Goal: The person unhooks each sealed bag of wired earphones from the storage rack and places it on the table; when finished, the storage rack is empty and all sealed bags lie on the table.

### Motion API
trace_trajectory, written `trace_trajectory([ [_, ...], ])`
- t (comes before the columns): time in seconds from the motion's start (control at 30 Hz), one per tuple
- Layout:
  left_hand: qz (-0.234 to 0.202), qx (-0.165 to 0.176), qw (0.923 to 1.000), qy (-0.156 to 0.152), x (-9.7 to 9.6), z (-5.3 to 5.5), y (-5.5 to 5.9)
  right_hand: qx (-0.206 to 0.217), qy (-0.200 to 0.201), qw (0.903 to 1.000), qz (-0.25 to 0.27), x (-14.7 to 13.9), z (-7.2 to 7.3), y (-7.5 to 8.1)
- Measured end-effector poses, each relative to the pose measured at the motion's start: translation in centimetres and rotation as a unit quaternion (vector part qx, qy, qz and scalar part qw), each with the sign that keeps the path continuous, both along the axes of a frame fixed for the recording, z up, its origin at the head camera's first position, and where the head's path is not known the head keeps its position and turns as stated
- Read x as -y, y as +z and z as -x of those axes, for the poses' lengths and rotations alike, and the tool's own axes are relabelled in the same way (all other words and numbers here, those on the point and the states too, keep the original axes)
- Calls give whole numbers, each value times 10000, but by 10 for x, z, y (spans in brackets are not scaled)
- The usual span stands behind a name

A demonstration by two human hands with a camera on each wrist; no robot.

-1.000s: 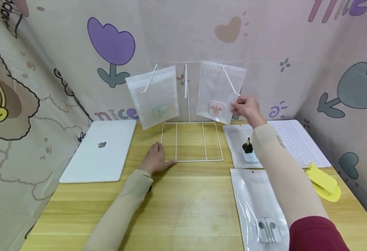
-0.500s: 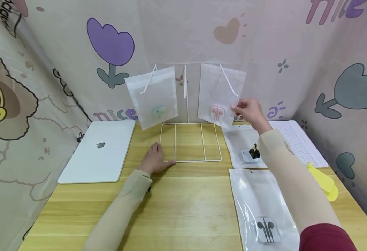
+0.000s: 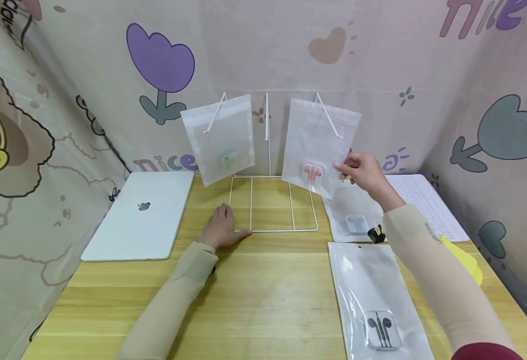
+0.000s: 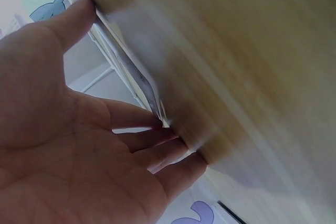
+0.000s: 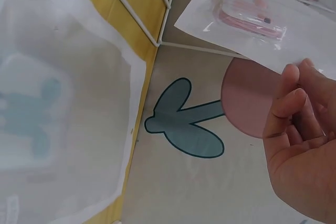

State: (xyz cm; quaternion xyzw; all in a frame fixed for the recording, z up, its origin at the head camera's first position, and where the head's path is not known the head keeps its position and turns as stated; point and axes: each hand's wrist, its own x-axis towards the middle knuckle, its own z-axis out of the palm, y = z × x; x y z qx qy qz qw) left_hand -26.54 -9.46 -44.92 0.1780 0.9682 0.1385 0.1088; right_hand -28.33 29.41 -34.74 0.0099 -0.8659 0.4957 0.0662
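Now pinching, with the right hand (image 3: 366,175), the right edge, low down, of the translucent bag (image 3: 310,140) with pink earphones (image 3: 314,173). Since half a second ago, drawn lower and forward along the white hook (image 3: 329,115), yet apparently hanging there; so probably only partway. With the left hand (image 3: 220,229) spread, touching the base of the wire rack (image 3: 286,231) on the desk (image 3: 281,300).
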Motion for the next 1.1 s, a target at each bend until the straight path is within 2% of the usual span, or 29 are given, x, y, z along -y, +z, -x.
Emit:
trace_trajectory([
  [0.17, 67, -31, 10000, -24, -1, 1, 2, -231, 65, 9997, 29, -5, -13, -2],
  [0.7, 40, -57, 10000, -61, -1, -1, 1, -451, 161, 9988, 64, -16, -54, -7],
  [1.1, 64, -32, 10000, -32, 0, -2, 4, -764, 465, 9959, -114, -19, -76, 1],
])
